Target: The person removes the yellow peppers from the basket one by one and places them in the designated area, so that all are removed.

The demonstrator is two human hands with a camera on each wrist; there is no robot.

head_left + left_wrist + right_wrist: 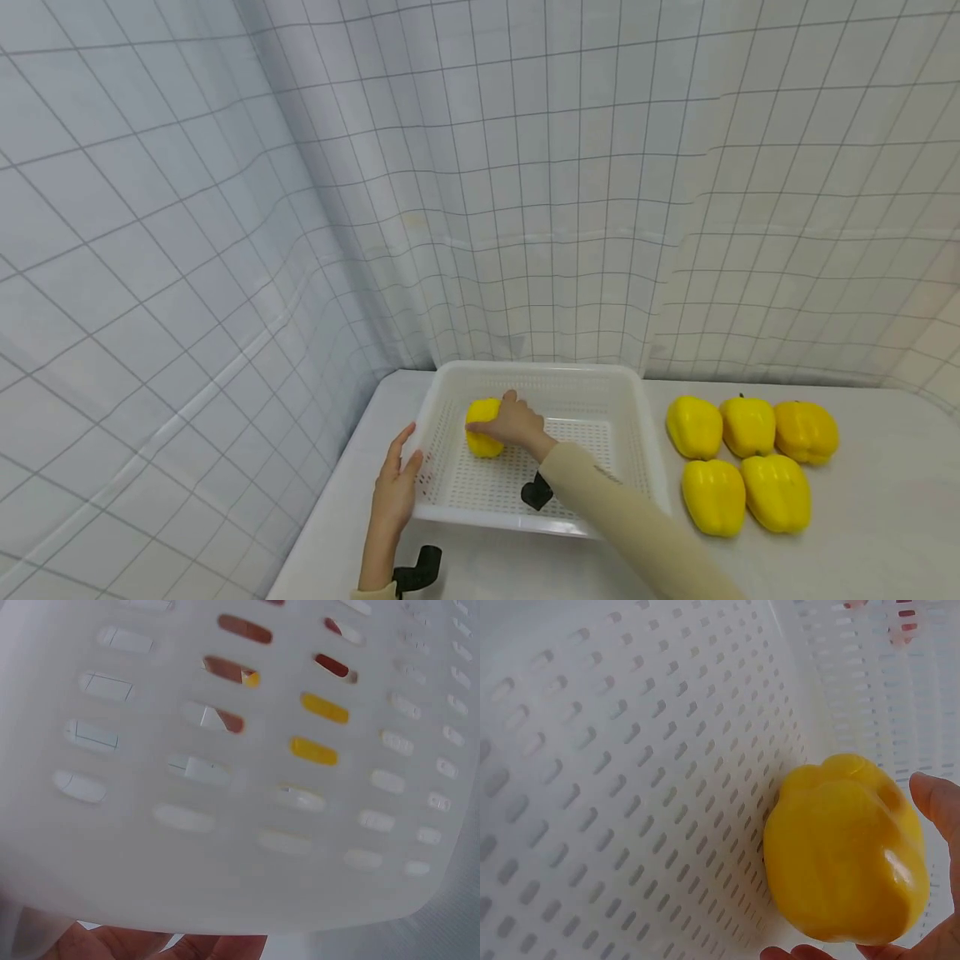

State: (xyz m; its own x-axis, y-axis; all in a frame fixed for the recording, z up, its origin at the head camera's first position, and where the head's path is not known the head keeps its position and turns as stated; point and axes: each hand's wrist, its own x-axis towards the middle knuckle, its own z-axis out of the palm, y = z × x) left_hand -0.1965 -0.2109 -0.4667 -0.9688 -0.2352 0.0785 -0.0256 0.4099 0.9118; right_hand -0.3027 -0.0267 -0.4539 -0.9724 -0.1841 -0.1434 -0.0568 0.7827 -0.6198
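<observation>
A yellow bell pepper [483,446] stands in the left part of a white perforated plastic basket [517,522]. My right hand [517,423] reaches into the basket and holds this pepper. In the right wrist view, the thumb [939,802] lies along one side of the pepper [844,855], and fingertips show below it, close to the basket floor. My left hand [395,492] rests against the basket's left side, its fingers extended along the rim. The left wrist view shows the basket wall [225,877] up close, with yellow visible through its slots.
To the right of the basket, several yellow bell peppers [714,497] lie in two rows on the white table [870,517]. White curtains with a dark grid [525,208] hang behind and to the left. Black wrist devices [420,568] are on both arms.
</observation>
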